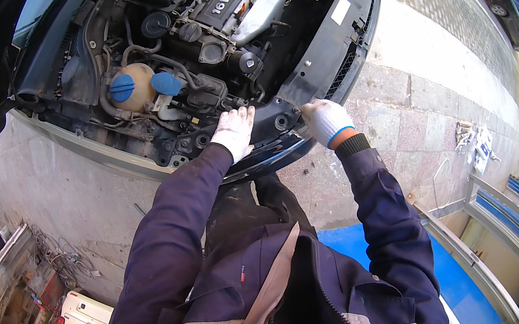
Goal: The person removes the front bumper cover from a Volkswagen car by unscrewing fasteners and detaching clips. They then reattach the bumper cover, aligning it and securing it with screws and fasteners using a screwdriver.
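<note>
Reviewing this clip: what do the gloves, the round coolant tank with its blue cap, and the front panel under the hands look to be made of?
Left hand and right hand wear white knit gloves, seemingly cotton, soiled; the right has a blue cuff band. The coolant tank looks like translucent yellowed plastic; its blue cap is matte plastic. The front panel looks like black moulded plastic, dull and dusty, though metal beneath cannot be ruled out.

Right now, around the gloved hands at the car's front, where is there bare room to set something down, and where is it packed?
Bare paving lies right of the front panel, beyond the right hand, up to the scattered rags. Concrete floor is bare below the bumper edge. The engine bay is crowded: hoses and blue-capped reservoirs sit close beside the left hand.
</note>
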Demonstrator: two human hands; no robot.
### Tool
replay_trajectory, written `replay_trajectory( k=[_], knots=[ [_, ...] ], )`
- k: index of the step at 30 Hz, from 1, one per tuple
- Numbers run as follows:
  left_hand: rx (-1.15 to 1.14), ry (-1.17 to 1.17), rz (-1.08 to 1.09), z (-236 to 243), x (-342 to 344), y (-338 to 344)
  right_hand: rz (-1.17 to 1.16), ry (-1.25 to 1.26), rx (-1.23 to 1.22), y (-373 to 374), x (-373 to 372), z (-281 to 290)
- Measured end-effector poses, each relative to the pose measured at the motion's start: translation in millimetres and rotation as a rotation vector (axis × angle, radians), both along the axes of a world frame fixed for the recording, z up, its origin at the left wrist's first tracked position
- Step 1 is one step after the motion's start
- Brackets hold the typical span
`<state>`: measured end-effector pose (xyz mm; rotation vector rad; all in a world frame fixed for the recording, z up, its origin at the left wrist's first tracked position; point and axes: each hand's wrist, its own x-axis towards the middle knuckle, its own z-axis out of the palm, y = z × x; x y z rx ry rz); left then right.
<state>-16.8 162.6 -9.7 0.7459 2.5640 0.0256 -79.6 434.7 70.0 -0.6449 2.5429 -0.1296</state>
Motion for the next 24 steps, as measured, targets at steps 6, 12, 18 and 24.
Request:
replay_trajectory(
  k=[6, 12, 18, 24],
  knots=[
    [-0.008, -0.060, 0.016, 1, -3, 2, 0.072, -0.055, 0.033, 5, -3, 3],
    [-0.013, -0.062, 0.020, 2, -3, 3, 0.118, -0.099, 0.032, 9, -8, 4],
    [-0.037, -0.089, 0.008, 3, -4, 3, 0.114, -0.002, -0.053, 18, -1, -1],
    [-0.026, -0.078, 0.014, 0, -4, 3, -0.043, 0.042, -0.081, 21, 2, -5]
  ],
)
